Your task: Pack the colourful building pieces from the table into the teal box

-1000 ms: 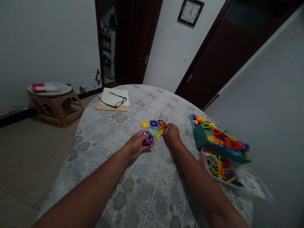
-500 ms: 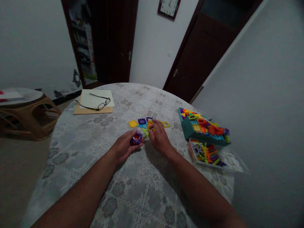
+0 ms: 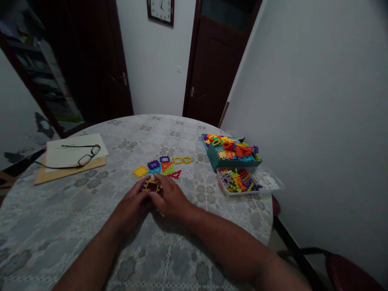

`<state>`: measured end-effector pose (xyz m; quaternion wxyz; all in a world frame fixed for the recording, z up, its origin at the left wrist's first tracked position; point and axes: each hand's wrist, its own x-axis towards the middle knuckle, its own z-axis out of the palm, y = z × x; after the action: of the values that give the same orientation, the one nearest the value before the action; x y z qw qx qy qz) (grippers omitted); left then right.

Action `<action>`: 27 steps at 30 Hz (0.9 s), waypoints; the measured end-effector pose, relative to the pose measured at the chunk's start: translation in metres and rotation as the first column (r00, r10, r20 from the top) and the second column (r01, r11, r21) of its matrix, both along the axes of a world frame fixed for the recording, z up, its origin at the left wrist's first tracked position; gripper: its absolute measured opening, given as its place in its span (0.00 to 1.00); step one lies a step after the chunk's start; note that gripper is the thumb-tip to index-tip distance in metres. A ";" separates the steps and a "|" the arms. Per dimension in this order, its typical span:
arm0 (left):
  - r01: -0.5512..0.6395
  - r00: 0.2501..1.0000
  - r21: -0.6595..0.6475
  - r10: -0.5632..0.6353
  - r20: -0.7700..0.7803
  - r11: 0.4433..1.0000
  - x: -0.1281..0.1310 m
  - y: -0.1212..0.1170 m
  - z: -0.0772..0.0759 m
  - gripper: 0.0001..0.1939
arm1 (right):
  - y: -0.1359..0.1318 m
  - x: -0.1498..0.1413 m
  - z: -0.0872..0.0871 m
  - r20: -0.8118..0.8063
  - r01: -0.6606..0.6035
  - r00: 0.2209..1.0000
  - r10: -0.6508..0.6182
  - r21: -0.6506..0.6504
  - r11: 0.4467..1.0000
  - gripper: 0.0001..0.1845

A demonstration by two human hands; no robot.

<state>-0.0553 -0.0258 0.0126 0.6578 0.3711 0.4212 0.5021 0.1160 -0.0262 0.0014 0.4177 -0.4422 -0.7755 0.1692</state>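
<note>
My left hand (image 3: 133, 202) is wrapped around a small built shape of toothed plastic pieces, with purple showing at its left side. My right hand (image 3: 171, 198) grips a yellow toothed frame (image 3: 151, 185) on the same shape, and the two hands almost meet. Fingers hide most of the shape. Just beyond them lie a solid yellow square piece (image 3: 140, 171), a purple square piece (image 3: 153, 164), a purple open frame (image 3: 164, 159), a blue piece (image 3: 155, 169), orange and green triangles, and a red triangle (image 3: 175, 174). Two yellow frames (image 3: 182, 160) sit farther right.
A green box (image 3: 235, 161) heaped with colourful toothed pieces stands on the right of the patterned tablecloth (image 3: 169, 250). In front of it is a clear plastic tub (image 3: 239, 194) of more pieces. Black-framed glasses (image 3: 86, 159) rest on papers (image 3: 54, 147) at the left.
The view has swung right. My right hand has left the loose pieces and come to the shape in my left hand, where a yellow frame now shows on top.
</note>
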 end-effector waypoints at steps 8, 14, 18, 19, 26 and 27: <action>0.156 0.943 0.148 -0.103 -0.317 0.976 0.000 -0.002 -0.011 0.46 | 0.009 0.009 0.000 -0.242 -0.029 0.967 -0.072 -0.390 0.920 0.20; 0.213 0.948 0.149 -0.166 -0.273 0.966 0.002 -0.004 -0.013 0.49 | 0.015 0.016 0.000 -0.293 -0.105 0.955 -0.036 -0.451 0.887 0.18; 0.213 0.940 0.063 -0.187 -0.284 0.975 0.006 -0.008 0.000 0.49 | 0.019 0.024 0.005 -0.187 -0.106 0.982 0.020 -0.464 0.879 0.12; 0.219 0.940 0.044 -0.199 -0.277 0.975 0.007 -0.009 0.003 0.50 | 0.019 0.026 0.006 -0.176 -0.125 0.983 0.048 -0.459 0.880 0.11; 0.209 0.945 0.053 -0.188 -0.267 0.976 0.009 -0.010 0.010 0.53 | 0.014 0.025 0.008 -0.216 -0.135 0.975 0.055 -0.374 0.918 0.15; 0.212 0.941 0.058 -0.188 -0.281 0.976 0.010 -0.010 0.009 0.52 | 0.012 0.025 0.009 -0.187 -0.116 0.981 0.048 -0.371 0.921 0.15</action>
<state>-0.0456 -0.0359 0.0218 0.6239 0.5063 0.4459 0.3945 0.1406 -0.0139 0.0103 0.3830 -0.4651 -0.7063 0.3717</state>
